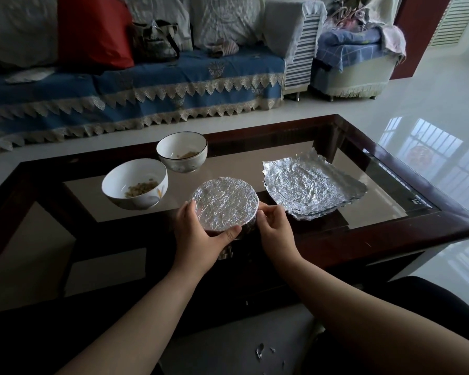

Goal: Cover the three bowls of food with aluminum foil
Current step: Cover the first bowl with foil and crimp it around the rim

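Dim interior; daylight from right, window glare on floor (pixel 431 158); wide-angle bending at edges

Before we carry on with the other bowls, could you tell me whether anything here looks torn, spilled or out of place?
Small torn foil scraps lie on the floor below the table's near edge, by the person's knees, away from the foil sheets on the table. Nothing looks spilled; both uncovered bowls stand upright.

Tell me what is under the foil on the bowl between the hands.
The foil wraps the top and sides of the bowl, with the left hand and right hand holding it. Bowl and contents are hidden.
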The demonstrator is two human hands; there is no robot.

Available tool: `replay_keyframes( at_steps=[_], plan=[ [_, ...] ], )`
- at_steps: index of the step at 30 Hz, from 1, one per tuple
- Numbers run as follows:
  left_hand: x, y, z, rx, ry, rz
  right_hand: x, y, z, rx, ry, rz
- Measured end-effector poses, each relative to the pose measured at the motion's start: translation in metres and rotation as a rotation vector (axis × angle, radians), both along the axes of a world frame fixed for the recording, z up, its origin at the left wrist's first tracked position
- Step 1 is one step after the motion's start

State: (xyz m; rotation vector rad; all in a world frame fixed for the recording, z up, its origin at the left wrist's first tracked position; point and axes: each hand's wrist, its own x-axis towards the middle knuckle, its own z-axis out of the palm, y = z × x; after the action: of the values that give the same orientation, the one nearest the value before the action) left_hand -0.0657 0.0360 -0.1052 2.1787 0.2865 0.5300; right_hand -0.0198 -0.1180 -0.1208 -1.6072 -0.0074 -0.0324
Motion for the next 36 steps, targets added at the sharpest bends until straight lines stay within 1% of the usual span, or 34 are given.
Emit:
replay_keyframes(
  at_steps=[3, 8, 14, 18, 21, 29, 31, 34, 36],
  plan=[
    [-0.001, 0.000, -0.001, 0.037, -0.014, 0.001, 0.000, 0.006, -0.002, 0.021, 0.043, -0.069],
    [-0.001, 0.000, -0.002, 0.066, -0.044, 0.007, -0.001, 0.013, 0.001, -0.027, 0.098, -0.203],
    [0.000, -0.001, -0.006, 0.059, -0.059, 0.015, 0.001, 0.018, 0.004, -0.013, 0.143, -0.276],
    [0.002, -0.002, -0.008, 0.043, -0.069, 0.029, 0.001, 0.018, 0.003, 0.000, 0.132, -0.300],
    [0.004, -0.002, -0.009, 0.043, -0.078, 0.031, 0.001, 0.018, 0.000, 0.018, 0.141, -0.295],
    [0.004, -0.002, -0.008, 0.045, -0.090, 0.029, 0.001, 0.017, 0.002, -0.022, 0.112, -0.241],
    [0.005, 0.000, -0.008, 0.052, -0.097, 0.033, -0.002, 0.016, 0.003, -0.073, 0.094, -0.199],
    [0.006, 0.000, -0.009, 0.047, -0.088, 0.052, -0.011, 0.014, 0.005, -0.201, 0.036, -0.105],
    [0.007, -0.003, -0.010, 0.044, -0.087, 0.075, -0.017, 0.015, 0.005, -0.203, 0.030, -0.067]
  ],
)
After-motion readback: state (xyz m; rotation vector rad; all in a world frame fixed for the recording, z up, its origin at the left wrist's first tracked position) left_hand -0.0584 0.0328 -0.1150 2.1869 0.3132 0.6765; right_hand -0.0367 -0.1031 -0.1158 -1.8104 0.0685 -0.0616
